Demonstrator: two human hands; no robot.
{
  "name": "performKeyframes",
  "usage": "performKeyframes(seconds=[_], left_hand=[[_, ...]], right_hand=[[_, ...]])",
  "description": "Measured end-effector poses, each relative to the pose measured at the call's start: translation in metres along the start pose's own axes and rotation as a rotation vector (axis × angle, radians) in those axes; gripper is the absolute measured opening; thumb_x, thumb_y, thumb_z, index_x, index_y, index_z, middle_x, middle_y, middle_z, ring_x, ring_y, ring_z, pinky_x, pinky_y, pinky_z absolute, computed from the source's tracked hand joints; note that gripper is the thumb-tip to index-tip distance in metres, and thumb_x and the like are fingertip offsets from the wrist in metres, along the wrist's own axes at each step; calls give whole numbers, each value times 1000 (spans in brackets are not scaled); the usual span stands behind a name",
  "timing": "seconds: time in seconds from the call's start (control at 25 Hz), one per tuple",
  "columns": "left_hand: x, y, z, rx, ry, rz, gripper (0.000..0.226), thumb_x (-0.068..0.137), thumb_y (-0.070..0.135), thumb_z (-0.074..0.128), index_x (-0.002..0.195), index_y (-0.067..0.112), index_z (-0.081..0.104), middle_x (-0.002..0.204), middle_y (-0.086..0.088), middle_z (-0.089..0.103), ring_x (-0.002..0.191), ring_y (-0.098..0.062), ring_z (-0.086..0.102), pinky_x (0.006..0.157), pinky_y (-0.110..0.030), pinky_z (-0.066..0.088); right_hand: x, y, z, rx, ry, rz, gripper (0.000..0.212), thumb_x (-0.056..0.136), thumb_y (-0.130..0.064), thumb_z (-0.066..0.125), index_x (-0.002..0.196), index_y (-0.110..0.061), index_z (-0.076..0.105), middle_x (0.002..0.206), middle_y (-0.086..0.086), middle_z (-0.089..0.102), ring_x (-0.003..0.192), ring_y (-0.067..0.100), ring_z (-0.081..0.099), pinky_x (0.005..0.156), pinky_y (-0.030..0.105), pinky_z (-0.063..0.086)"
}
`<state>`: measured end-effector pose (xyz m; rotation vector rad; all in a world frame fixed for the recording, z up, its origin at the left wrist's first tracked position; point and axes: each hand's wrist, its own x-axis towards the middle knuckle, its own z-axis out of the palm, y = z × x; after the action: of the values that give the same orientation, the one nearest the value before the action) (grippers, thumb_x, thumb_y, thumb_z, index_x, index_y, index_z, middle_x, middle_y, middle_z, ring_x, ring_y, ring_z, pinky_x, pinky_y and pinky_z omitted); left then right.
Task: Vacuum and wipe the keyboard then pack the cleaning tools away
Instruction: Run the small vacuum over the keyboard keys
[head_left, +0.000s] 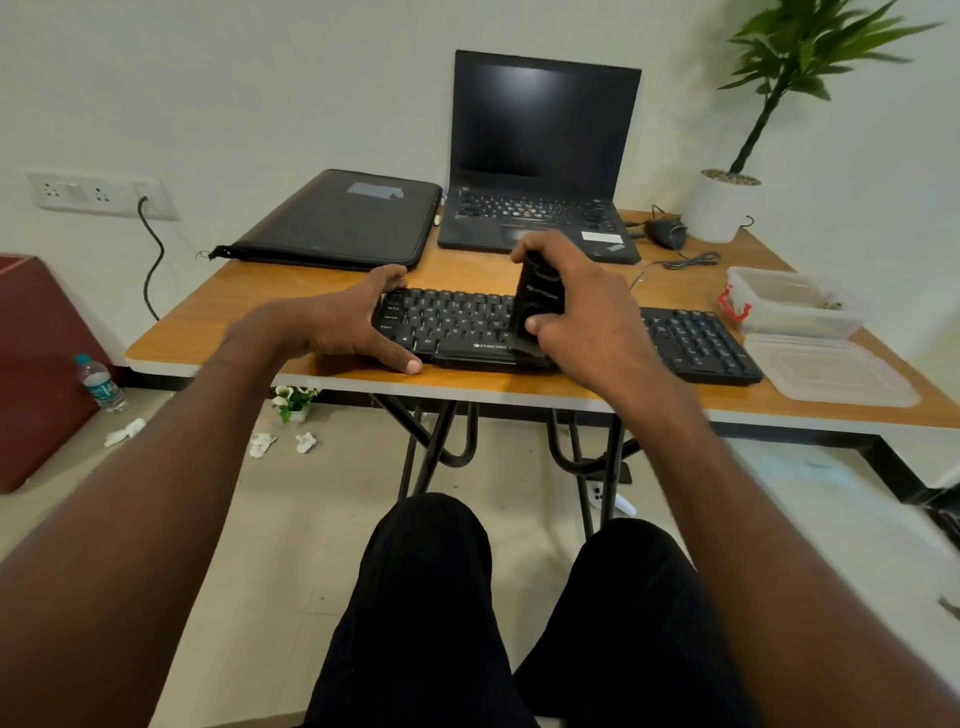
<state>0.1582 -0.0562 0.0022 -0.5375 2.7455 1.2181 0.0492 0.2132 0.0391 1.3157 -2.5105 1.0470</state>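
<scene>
The vacuuming looks under way, judging by the tool on the keys; wiping and packing away seem still ahead, since the clear plastic box (795, 306) and its lid (831, 369) lie uncovered well off to the right of the right hand's fingers. The right hand (576, 306) wraps its curled fingers and thumb round the black handheld vacuum (537, 306), whose lower end, probably the nozzle, meets the black keyboard (696, 345). The left hand (358, 322) spans the keyboard's left end, fingers at the far edge, thumb at the near edge.
</scene>
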Motion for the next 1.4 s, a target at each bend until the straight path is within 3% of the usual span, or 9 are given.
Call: performKeyframes(seconds=[0.16,0.32,0.44,0.56,0.68,0.92,1.04,1.24,1.4], left_hand=[[1,10,4,-8,16,6,144,54,48,102,164,43,8,170,1,25,151,-30,32,122,-48,33],[-1,9,0,67,-7,-30,139,65,37,99,167,36,4,173,-1,18,155,-32,25,123,-47,28],[2,12,0,108,1,0,149,48,64,97,165,41,8,172,0,20,153,-32,29,122,-51,33],[7,17,9,149,69,34,154,33,89,85,162,47,12,170,0,26,150,-33,35,118,-58,40],[14,12,15,150,67,51,153,35,94,81,162,48,8,172,5,22,154,-32,30,120,-61,36],[13,14,11,281,76,-17,139,45,91,77,159,48,12,167,0,31,149,-39,32,123,-61,26],[9,22,13,334,76,-17,131,55,86,75,163,41,14,168,-1,33,151,-36,32,126,-56,18],[21,42,60,187,658,272,50,103,51,59,145,23,53,134,3,68,122,-19,65,112,-52,46],[28,50,99,417,766,301,27,108,45,49,124,28,63,113,8,73,107,-14,66,114,-48,35]], right_hand=[[-5,-27,31,247,-86,-154,68,89,-2,72,137,-44,47,137,-4,56,116,9,55,90,30,59],[-10,-8,20,-51,-156,-105,70,88,2,66,130,-50,46,124,-1,54,112,19,57,87,38,59],[-5,-1,6,-250,-53,-17,69,89,-2,69,132,-50,44,121,2,52,107,19,56,79,32,58],[13,-10,19,167,37,-17,74,91,4,65,139,-49,46,126,-5,53,110,13,57,79,27,61],[28,-15,37,433,-86,-11,71,95,3,61,144,-47,47,124,-13,49,106,12,60,74,27,63],[56,15,-3,-191,-302,12,67,93,-5,65,142,-48,47,146,4,50,127,26,55,78,29,55],[48,16,-5,-73,-254,-91,69,93,-6,67,144,-48,46,146,0,51,126,20,54,75,22,53],[36,39,-2,146,-185,-91,69,94,-7,69,143,-48,43,141,-7,52,119,9,51,68,13,54],[21,52,-16,135,-269,-155,70,96,-5,64,142,-51,41,140,-9,50,122,12,54,76,19,58]])
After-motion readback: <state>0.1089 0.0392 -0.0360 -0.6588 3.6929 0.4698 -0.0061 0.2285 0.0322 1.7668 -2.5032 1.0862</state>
